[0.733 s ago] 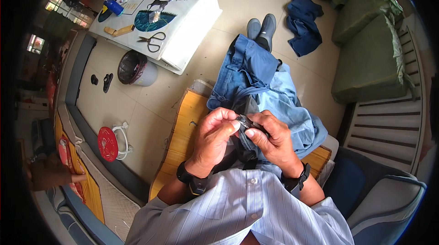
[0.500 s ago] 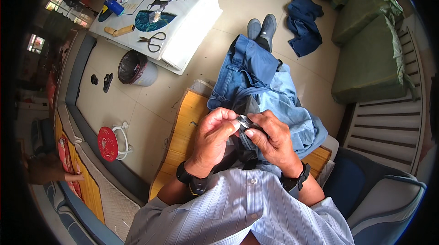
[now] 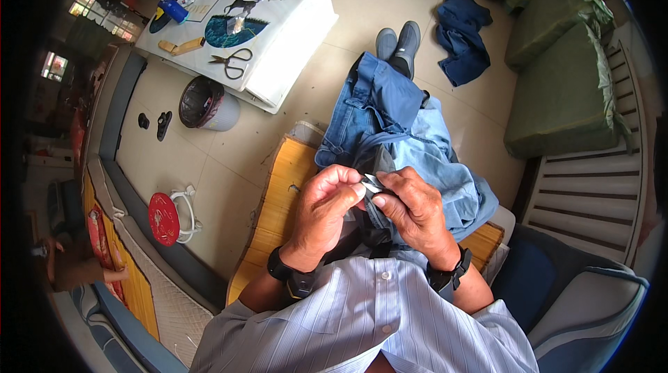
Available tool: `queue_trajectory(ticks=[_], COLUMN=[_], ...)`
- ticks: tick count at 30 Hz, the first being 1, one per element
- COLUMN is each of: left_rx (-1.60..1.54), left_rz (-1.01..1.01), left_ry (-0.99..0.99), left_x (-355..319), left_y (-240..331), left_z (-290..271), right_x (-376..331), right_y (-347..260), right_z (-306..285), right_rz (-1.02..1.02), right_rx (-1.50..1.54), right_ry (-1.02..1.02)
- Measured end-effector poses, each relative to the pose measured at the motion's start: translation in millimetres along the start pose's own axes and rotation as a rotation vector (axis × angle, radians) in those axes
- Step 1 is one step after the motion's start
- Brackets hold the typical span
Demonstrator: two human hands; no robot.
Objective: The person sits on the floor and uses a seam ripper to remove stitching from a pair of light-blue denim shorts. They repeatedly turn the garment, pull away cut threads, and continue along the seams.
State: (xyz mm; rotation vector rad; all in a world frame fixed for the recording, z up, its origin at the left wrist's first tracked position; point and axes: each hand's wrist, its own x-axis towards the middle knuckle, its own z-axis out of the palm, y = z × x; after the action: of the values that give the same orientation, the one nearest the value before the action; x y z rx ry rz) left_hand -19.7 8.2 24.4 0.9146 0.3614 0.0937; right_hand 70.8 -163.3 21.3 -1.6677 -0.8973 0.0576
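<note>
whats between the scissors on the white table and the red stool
In the head view, the table edge, then a lined grey bin, then floor tiles lie between the scissors and the red stool.

Near the frame's centre, a small silvery-bladed tool [image 3: 373,181] points leftward against bunched dark grey cloth [image 3: 380,161], with a crumpled light-and-mid-blue denim garment [image 3: 433,129] spreading above and to the right.
</note>
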Motion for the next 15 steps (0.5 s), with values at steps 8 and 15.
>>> queue_trajectory(ticks=[8, 15], left_rx=[-0.015, -0.024], left_rz=[-0.015, -0.014], left_ry=[0.011, 0.007], left_x=[0.0, 0.3], left_y=[0.4, -1.7], left_z=[1.0, -0.9], right_x=[-1.0, -3.1], right_y=[0.9, 1.7], right_z=[2.4, 2.7], right_rz=[0.007, 0.042], right_rx=[0.028, 0.054], right_ry=[0.014, 0.013])
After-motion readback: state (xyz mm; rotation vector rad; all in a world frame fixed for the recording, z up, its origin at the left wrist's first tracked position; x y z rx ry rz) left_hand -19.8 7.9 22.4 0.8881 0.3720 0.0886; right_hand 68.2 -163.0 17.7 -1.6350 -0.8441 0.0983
